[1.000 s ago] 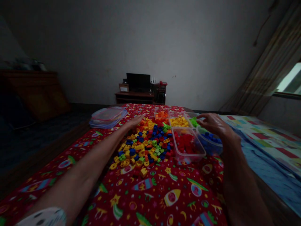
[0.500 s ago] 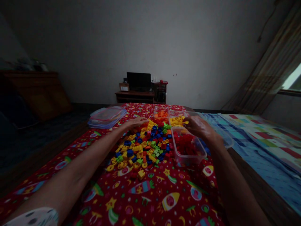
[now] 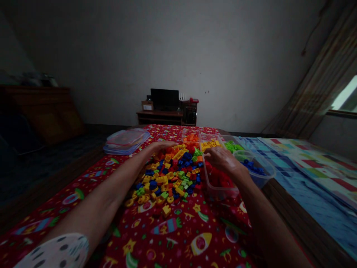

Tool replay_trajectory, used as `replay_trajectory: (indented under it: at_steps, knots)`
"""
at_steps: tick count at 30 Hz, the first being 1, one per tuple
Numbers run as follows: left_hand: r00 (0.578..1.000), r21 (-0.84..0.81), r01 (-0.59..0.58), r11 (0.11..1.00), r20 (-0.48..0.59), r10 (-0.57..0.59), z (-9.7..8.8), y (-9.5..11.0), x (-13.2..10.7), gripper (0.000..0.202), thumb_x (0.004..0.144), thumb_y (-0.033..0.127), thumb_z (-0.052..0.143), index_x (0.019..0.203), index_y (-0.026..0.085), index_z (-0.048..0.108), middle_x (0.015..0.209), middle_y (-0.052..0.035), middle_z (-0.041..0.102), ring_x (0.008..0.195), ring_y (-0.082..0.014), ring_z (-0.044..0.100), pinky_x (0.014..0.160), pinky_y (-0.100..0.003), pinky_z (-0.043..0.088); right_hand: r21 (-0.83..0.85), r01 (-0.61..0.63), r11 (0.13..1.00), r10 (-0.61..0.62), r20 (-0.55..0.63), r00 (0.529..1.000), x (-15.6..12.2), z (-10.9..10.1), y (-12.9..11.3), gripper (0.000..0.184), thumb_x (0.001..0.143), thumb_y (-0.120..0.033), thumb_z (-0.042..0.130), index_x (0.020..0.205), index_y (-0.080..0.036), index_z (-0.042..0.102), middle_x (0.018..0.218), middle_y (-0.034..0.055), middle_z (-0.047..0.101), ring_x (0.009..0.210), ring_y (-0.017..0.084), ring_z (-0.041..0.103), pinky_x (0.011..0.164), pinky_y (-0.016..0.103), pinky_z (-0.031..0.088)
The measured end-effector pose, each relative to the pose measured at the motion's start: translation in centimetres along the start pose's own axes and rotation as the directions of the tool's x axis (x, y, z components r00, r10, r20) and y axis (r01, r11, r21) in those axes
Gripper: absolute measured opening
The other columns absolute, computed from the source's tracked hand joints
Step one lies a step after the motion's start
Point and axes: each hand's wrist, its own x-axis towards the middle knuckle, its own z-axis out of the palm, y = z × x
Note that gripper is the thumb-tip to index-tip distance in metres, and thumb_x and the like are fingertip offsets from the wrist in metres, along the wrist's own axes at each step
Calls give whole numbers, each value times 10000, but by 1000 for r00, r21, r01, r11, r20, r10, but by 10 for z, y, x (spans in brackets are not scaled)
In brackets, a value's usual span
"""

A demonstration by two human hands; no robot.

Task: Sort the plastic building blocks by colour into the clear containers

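Observation:
A heap of small plastic bricks [image 3: 167,175] in yellow, blue, red, green and orange lies on a red patterned cloth [image 3: 181,230]. My left hand [image 3: 161,146] rests at the heap's far left edge, fingers curled down onto the bricks; what it holds is hidden. My right hand [image 3: 221,160] hovers over the clear tub of red bricks [image 3: 220,182], fingers bent and pinched together, at the tub's left rim. Behind stand clear tubs of orange bricks [image 3: 191,137], yellow bricks [image 3: 210,143] and green bricks [image 3: 232,146]. A round tub of blue bricks [image 3: 255,169] sits to the right.
Stacked clear lids [image 3: 125,140] lie at the far left of the cloth. A blue and multicoloured sheet [image 3: 312,175] covers the surface to the right. A low cabinet with a dark screen [image 3: 164,106] stands against the far wall. A curtain and window are at the right.
My right hand has moved left from the blue tub to over the red tub's left rim. My left hand has curled down onto the far edge of the heap.

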Motion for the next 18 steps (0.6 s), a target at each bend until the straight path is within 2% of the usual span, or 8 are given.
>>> replay_trajectory:
  at_steps: [2, 6, 8, 11, 14, 16, 18]
  knots:
    - [998, -6, 37, 999, 47, -37, 0, 0, -7, 442, 775, 507, 490, 1021, 172, 637, 893, -42, 692, 865, -238, 601, 693, -292, 513, -16, 12, 1000, -12, 3, 1000, 1, 1, 0, 312, 919, -242, 390, 1089, -180, 644, 1027, 121, 675, 920, 204, 602, 678, 269, 365]
    - [994, -88, -99, 991, 26, 102, 4, 10, -23, 446, 794, 507, 471, 1079, 197, 618, 1112, -59, 660, 982, -235, 593, 789, -286, 509, -23, -4, 1000, 5, 47, 999, -1, -1, -9, 316, 920, -249, 392, 1089, -172, 647, 1047, 123, 668, 933, 213, 606, 694, 280, 394]
    - [978, -21, -210, 977, 3, 210, 11, 19, -30, 466, 824, 497, 439, 1136, 186, 593, 1214, -66, 619, 1084, -232, 560, 895, -293, 471, -18, -31, 999, 32, 66, 997, -4, -4, -15, 311, 922, -248, 398, 1090, -176, 650, 1054, 122, 668, 943, 210, 610, 709, 281, 406]
    - [944, 185, -320, 929, -17, 329, 28, 31, -44, 519, 841, 464, 457, 1243, 144, 530, 1297, -99, 570, 1169, -236, 521, 996, -317, 404, -14, -41, 999, 42, 71, 997, -7, -8, -21, 302, 927, -245, 411, 1108, -178, 643, 1077, 118, 666, 973, 208, 610, 743, 284, 418]
    - [868, 340, -446, 828, -64, 493, 47, 36, -67, 516, 866, 450, 477, 1285, 151, 508, 1330, -119, 543, 1213, -247, 492, 1045, -366, 365, -15, -19, 1000, 20, 60, 998, -9, -9, -22, 304, 930, -231, 407, 1116, -154, 635, 1088, 127, 662, 992, 215, 606, 765, 291, 425]
    - [794, 372, -545, 752, -59, 605, 56, 38, -85, 466, 894, 424, 465, 1285, 175, 519, 1333, -110, 538, 1224, -233, 487, 1053, -361, 362, -12, 7, 1000, -7, 42, 999, -10, -8, -22, 301, 928, -203, 404, 1114, -141, 632, 1094, 134, 658, 1003, 210, 600, 787, 288, 423]
    - [748, 364, -610, 704, -29, 663, 61, 38, -104, 439, 917, 399, 447, 1305, 205, 510, 1364, -96, 513, 1245, -217, 477, 1056, -340, 365, -11, 28, 1000, -28, 16, 999, -11, -9, -23, 295, 921, -177, 410, 1112, -137, 631, 1090, 139, 656, 1000, 206, 598, 792, 283, 420]
